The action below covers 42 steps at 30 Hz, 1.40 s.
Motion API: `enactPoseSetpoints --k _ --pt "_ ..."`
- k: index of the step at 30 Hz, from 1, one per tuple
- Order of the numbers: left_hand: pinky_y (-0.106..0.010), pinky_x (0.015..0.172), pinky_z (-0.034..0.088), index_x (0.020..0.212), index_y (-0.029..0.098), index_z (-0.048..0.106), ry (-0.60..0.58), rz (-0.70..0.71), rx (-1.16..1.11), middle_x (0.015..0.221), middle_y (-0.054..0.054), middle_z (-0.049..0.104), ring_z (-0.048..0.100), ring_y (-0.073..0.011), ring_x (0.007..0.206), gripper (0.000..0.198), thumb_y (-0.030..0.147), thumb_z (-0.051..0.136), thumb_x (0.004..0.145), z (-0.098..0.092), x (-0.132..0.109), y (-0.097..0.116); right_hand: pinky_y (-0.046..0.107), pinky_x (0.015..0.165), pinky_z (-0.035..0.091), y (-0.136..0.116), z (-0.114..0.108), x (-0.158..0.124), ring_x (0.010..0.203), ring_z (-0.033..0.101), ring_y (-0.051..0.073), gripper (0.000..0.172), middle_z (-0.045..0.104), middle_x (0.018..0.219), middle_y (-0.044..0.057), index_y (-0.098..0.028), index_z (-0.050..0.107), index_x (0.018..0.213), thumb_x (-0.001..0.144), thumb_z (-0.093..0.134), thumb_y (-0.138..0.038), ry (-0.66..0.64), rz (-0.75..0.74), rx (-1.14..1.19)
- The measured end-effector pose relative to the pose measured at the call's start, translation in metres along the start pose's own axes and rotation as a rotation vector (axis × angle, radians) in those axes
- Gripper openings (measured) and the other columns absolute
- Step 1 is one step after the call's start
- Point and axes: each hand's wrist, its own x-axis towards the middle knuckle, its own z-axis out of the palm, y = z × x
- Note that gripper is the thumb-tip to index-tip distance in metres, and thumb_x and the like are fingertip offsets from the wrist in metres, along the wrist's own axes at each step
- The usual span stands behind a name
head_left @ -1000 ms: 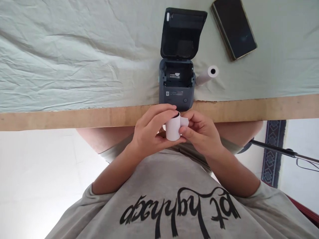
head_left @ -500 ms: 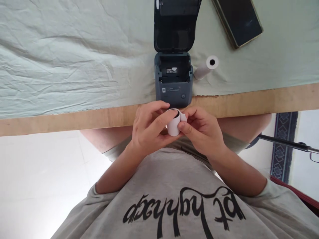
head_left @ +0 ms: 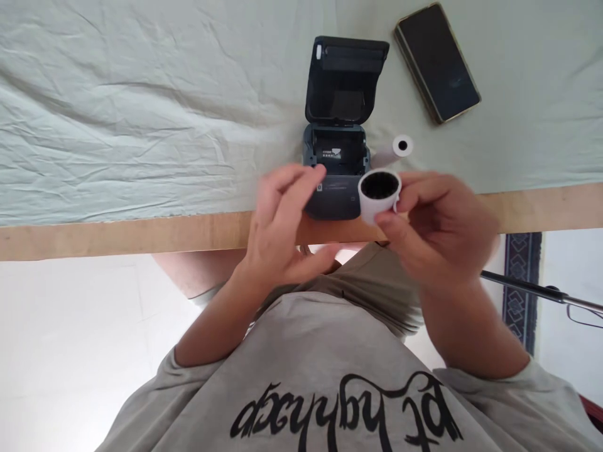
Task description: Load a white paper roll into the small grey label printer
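- White roll (head_left: 379, 196), dark core facing the camera, sits right of frame centre, clamped between thumb and fingers of the right hand (head_left: 438, 229).
- Left hand (head_left: 279, 231) is loose, fingers apart, holding nothing, just left of the roll and overlapping the printer (head_left: 336, 166).
- Printer lid stands open; it rests on green cloth (head_left: 141, 125) by the wooden table edge (head_left: 117, 235).
- Second roll (head_left: 399, 147) lies just right of the printer; phone (head_left: 437, 63) is at upper right.
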Motion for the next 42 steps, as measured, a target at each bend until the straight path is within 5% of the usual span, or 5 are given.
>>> enactPoseSetpoints --k 8,18,25,33,42 --pt "-0.049 0.116 0.047 0.156 0.019 0.035 -0.218 -0.281 0.016 0.154 -0.019 0.052 0.053 -0.0354 0.143 0.074 0.062 0.053 0.098 0.014 0.001 -0.018 0.044 0.092 0.055 -0.006 0.005 0.076 0.109 0.065 0.027 0.02 0.069 0.093 0.003 -0.028 0.056 0.079 0.084 0.075 -0.025 -0.218 -0.039 -0.521" --pt "-0.047 0.114 0.046 0.157 0.016 0.037 -0.231 -0.283 0.026 0.155 -0.02 0.053 0.054 -0.0369 0.141 0.076 0.063 0.052 0.098 0.013 -0.002 -0.018 0.036 0.065 0.043 0.023 0.007 0.097 0.075 0.064 0.022 0.009 0.075 0.087 0.002 -0.027 0.062 0.082 0.089 0.066 -0.023 -0.314 -0.368 -0.885" --pt "-0.045 0.115 0.046 0.155 0.018 0.04 -0.2 -0.297 -0.017 0.154 -0.017 0.054 0.055 -0.0341 0.141 0.072 0.062 0.052 0.099 0.014 -0.001 -0.019 0.036 0.069 0.046 0.013 0.013 0.052 0.08 0.069 0.02 0.016 0.077 0.09 0.004 -0.023 0.064 0.084 0.098 0.058 -0.022 -0.201 -0.54 -0.912" --pt "-0.041 0.114 0.051 0.147 0.022 0.049 -0.126 -0.284 -0.164 0.143 -0.011 0.063 0.061 -0.0235 0.134 0.052 0.056 0.044 0.107 0.002 0.001 -0.021 0.044 0.104 0.056 0.046 0.027 -0.011 0.128 0.068 0.028 0.038 0.076 0.126 0.01 -0.022 0.062 0.133 0.095 0.06 -0.019 -0.031 -0.543 -0.652" --pt "-0.039 0.121 0.048 0.14 0.019 0.047 0.127 0.266 -0.235 0.135 -0.001 0.06 0.058 -0.0136 0.135 0.03 0.032 0.036 0.115 0.022 0.106 -0.073 0.042 0.106 0.047 0.066 0.037 -0.019 0.128 0.065 0.026 0.041 0.077 0.127 0.002 -0.029 0.066 0.132 0.094 0.056 -0.017 0.113 -0.526 -0.715"
